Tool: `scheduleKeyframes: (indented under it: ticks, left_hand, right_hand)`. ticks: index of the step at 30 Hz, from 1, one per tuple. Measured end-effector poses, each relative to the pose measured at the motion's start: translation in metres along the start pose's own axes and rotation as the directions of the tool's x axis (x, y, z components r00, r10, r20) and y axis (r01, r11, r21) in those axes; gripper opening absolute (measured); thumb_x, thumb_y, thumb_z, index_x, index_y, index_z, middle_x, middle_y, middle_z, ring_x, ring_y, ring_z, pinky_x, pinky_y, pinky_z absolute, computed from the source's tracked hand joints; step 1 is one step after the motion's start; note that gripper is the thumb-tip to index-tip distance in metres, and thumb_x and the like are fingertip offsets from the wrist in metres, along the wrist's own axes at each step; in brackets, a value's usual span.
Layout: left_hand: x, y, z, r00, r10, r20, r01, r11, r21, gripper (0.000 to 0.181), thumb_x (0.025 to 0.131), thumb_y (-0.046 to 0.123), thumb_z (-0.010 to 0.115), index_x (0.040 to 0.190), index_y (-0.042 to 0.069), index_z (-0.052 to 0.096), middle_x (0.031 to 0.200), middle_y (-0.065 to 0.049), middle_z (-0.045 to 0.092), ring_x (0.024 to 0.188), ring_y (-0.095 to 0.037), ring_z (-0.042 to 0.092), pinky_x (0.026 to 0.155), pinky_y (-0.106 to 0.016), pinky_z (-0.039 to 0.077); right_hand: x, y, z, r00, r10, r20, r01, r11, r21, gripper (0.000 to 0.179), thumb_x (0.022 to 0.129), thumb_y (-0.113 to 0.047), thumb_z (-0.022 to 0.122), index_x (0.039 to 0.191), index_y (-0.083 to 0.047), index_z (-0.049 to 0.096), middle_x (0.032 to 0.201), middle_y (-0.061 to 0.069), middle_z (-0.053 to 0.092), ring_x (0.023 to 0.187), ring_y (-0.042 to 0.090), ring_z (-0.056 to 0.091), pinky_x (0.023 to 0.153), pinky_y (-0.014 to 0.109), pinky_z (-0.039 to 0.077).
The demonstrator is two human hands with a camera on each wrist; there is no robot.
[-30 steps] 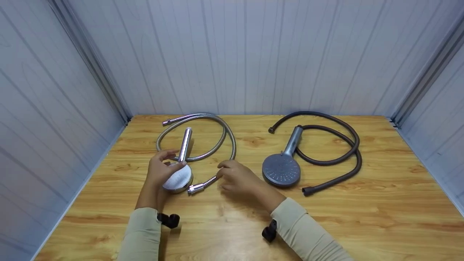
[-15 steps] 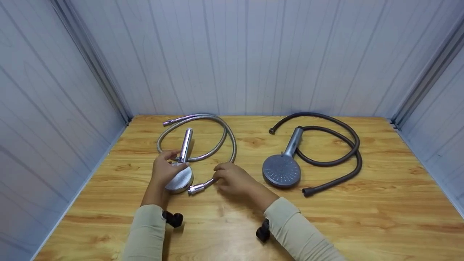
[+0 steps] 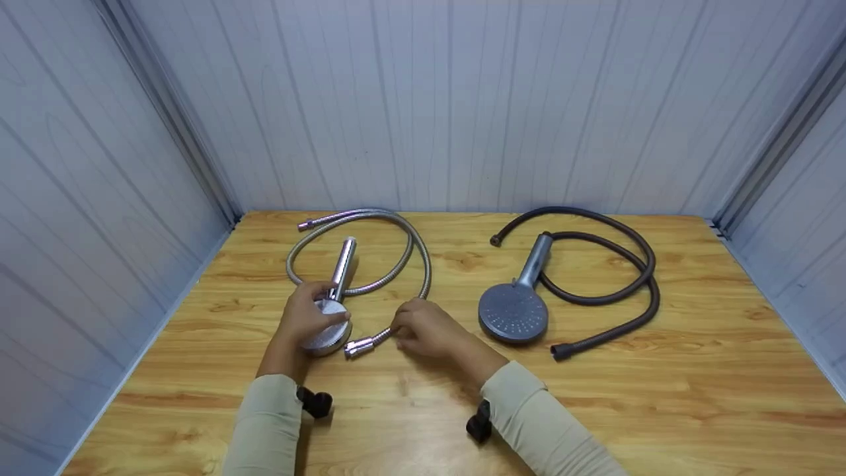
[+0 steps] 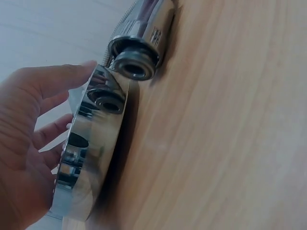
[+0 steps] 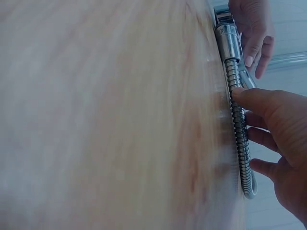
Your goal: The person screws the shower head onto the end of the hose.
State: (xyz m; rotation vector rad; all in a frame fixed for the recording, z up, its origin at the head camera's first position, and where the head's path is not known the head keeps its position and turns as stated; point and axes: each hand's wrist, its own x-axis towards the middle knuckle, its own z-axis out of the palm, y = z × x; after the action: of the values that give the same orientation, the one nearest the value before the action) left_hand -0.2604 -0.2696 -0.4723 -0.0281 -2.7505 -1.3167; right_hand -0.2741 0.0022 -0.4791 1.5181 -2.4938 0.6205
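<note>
A chrome shower head (image 3: 342, 264) lies on the table at left, its handle pointing away. My left hand (image 3: 305, 318) holds its round head, thumb across the face and fingers near the neck. In the left wrist view that hand (image 4: 24, 129) is beside the shiny rim (image 4: 96, 148), thumb tip at its edge. A chrome hose (image 3: 427, 264) loops behind; its connector (image 3: 360, 346) lies close to the shower head, apart from it. My right hand (image 3: 429, 327) pinches the hose behind this connector. In the right wrist view, the thumb of that hand (image 5: 283, 129) lies against the ribbed hose (image 5: 238, 124).
To the right lie a grey shower head (image 3: 514, 311), face up, and a dark hose (image 3: 651, 264) looped behind and beside it. Pale panel walls (image 3: 436, 106) close off the back and both sides of the wooden table (image 3: 694, 383).
My left hand has shifted slightly right, its thumb further across the face, and the chrome shower head has turned a little, handle rightwards. The right hand first moved slightly left, then stayed by the hose.
</note>
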Motion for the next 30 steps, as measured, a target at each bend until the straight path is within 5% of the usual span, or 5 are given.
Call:
scheduleKeyframes:
  ticks: [12,19,30]
  left_hand:
    - [-0.009,0.004,-0.009,0.990,-0.023,0.141,0.026,0.999,-0.018,0.069,0.075,0.015,0.083,0.137,0.004,0.053,0.137,-0.017,0.050,0.125,-0.040,0.046,0.098,-0.053,0.041]
    - [-0.007,0.003,-0.004,0.989,0.009,0.148,-0.013,0.999,0.031,0.072,0.073,0.018,0.085,0.136,0.004,0.053,0.134,-0.016,0.053,0.121,-0.037,0.050,0.097,-0.051,0.042]
    - [-0.006,0.010,0.001,0.985,-0.028,0.169,0.006,0.991,0.132,0.070,0.073,0.007,0.074,0.139,0.012,0.053,0.130,-0.011,0.056,0.117,-0.033,0.053,0.098,-0.052,0.039]
  right_hand:
    - [-0.001,0.002,-0.001,1.000,0.018,-0.024,-0.017,0.999,0.035,0.014,0.082,-0.016,0.075,0.092,-0.007,0.073,0.090,0.003,0.067,0.090,0.022,0.057,0.085,0.034,0.045]
    - [-0.004,0.003,-0.002,0.998,0.054,-0.024,-0.053,0.998,0.035,0.015,0.081,-0.018,0.076,0.091,-0.007,0.073,0.089,0.003,0.066,0.089,0.022,0.055,0.084,0.035,0.044]
    - [-0.005,0.001,-0.004,0.999,0.054,-0.007,-0.054,0.998,0.028,0.020,0.082,-0.015,0.076,0.099,-0.005,0.071,0.098,0.005,0.067,0.097,0.022,0.059,0.091,0.033,0.045]
